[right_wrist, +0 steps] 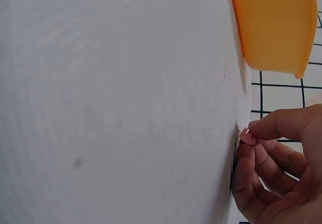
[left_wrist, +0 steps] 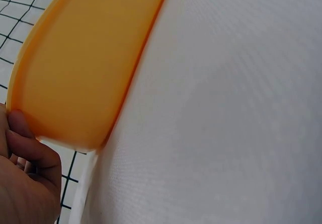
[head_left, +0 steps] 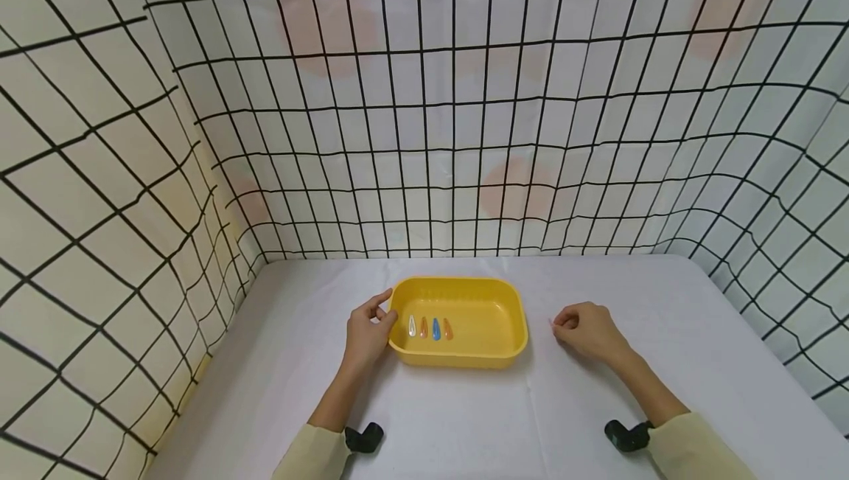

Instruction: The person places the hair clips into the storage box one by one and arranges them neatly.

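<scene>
A yellow tray (head_left: 487, 327) sits on the white table, with several snap hair clips lying in a row in its left half: a whitish clip (head_left: 412, 326), a blue clip (head_left: 435, 329) and orange ones such as the right-hand orange clip (head_left: 448, 329). My left hand (head_left: 368, 329) grips the tray's left end, thumb over the rim. To the right of the tray, low over the cloth, my right hand (head_left: 590, 329) pinches a small pink hair clip (right_wrist: 248, 136) between thumb and fingertips. Most of that clip is hidden by the fingers.
White cloth (head_left: 458, 421) covers the table. A black wire grid (head_left: 454, 104) over pale sheeting rises behind the table and along both sides. Each wrist wears a dark camera, such as the left wrist camera (head_left: 364, 437).
</scene>
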A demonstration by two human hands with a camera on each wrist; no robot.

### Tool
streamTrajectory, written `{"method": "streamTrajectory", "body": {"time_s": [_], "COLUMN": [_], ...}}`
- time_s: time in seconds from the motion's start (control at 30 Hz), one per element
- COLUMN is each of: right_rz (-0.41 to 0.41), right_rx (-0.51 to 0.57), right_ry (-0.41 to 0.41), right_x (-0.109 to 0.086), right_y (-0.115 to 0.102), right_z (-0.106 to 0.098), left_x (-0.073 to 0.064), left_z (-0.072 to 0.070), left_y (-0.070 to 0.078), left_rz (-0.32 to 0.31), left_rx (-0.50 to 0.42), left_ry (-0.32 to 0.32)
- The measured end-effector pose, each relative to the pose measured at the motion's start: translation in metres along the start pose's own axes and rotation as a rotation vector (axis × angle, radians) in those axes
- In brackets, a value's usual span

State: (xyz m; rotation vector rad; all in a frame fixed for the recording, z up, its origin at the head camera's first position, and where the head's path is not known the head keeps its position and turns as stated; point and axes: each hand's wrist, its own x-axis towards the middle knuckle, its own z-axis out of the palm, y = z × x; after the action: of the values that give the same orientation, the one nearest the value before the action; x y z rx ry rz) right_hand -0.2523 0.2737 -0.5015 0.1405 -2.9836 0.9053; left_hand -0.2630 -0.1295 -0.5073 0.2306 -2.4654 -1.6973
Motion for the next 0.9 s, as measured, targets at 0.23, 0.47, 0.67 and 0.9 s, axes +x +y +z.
{"method": "streamTrajectory", "body": {"time_s": [0.23,0.47,0.67,0.9], "right_rz": [0.042,0.071,0.067,0.046], "right_rx": [0.096,0.223,0.312,0.386], "right_ry": [-0.029,-0.054,-0.059,-0.053], "right_x": [0.001,0.001,0.001,0.003], "right_y": [0.002,-0.006,-0.017,-0.026], "right_z": [-0.005,-0.014,-0.023,-0.028], "left_x": [0.001,0.0,-0.001,-0.002], "left_z": [0.0,0.0,-0.001,-0.001], "left_y": [0.001,0.003,0.004,0.003], "left_rz": [0.012,0.002,-0.001,0.003], "left_rx": [-0.007,-0.016,-0.014,-0.011], "left_ry": [0.004,-0.006,-0.002,-0.003]}}
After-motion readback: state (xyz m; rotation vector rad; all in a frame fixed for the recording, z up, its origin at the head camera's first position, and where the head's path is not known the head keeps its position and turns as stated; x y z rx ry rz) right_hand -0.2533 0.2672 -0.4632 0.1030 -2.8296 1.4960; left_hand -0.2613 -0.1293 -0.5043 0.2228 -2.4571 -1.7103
